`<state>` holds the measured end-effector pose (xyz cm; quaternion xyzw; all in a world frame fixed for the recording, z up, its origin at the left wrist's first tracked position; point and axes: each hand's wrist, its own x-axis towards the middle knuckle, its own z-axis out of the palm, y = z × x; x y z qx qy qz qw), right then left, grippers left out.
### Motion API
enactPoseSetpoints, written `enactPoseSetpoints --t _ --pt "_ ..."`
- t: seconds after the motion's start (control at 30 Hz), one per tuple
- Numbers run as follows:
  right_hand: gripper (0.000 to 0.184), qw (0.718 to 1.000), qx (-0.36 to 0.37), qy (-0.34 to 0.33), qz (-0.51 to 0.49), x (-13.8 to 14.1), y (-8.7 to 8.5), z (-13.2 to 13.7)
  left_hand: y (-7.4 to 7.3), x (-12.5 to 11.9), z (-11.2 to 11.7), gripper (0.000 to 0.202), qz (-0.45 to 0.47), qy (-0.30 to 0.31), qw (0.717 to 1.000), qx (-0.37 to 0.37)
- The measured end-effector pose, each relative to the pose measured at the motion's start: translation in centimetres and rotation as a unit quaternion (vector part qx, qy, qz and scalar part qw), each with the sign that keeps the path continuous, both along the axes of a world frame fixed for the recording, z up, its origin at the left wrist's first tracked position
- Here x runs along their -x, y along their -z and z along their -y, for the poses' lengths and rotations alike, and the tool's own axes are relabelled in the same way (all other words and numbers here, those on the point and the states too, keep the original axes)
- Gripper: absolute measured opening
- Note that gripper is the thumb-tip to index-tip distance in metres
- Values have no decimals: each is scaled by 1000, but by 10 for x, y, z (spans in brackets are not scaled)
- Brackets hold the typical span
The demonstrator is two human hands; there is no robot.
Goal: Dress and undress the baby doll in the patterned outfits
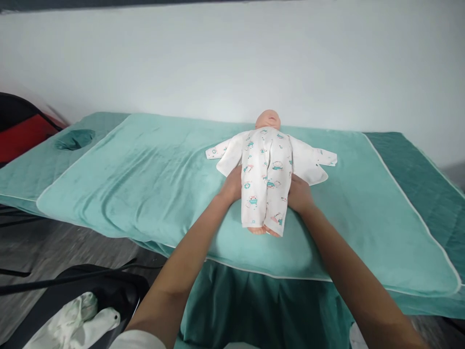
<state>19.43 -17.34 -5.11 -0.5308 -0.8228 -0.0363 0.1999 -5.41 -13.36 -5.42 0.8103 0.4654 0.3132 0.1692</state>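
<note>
A baby doll [269, 119] lies on its back on the light green cover, head toward the wall. It has on a white long-sleeved top [307, 157], whose sides spread out flat with the sleeves stretched outward. White trousers [278, 182] with a small printed pattern cover the doll's front from near the neck down, and its feet stick out below. My left hand [232, 185] is against the left edge of the trousers, its fingers hidden behind the cloth. At the opposite edge is my right hand [300, 194], fingers mostly tucked out of sight beside the doll.
The light green cover [152, 165] lies over a padded table with a face hole [75, 139] at the left end. A white wall [218, 58] stands behind. At lower left, a black chair [119, 286] holds crumpled white cloth [78, 322]. A red and black chair [25, 135] is farther left.
</note>
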Motion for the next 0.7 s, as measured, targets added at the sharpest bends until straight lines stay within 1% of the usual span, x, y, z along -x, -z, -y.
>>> enactPoseSetpoints --t 0.1,0.2,0.3,0.4,0.47,0.5,0.6,0.7 --pt "20 1000 -3 -19 -13 -3 5 2 0 2 3 35 -43 -30 999 -11" --pt "18 1000 5 -18 -12 -4 6 1 2 5 5 29 -89 -28 995 -40" --pt "17 1000 0 -17 -20 -6 3 5 4 10 12 17 -125 -35 990 -63" --pt "21 999 -16 -29 -36 -9 -1 18 6 17 26 8 -123 -63 987 -86" --pt "23 998 -26 -37 -50 -12 -1 33 7 22 36 11 -117 -70 986 -99" --pt "23 997 -29 -37 -59 -14 0 40 8 24 41 13 -117 -65 986 -103" --pt "25 994 -29 -33 -104 -17 2 62 7 29 48 15 -110 -24 988 -101" --pt "27 983 -10 -45 -177 -22 4 69 7 33 49 20 -56 16 995 -83"
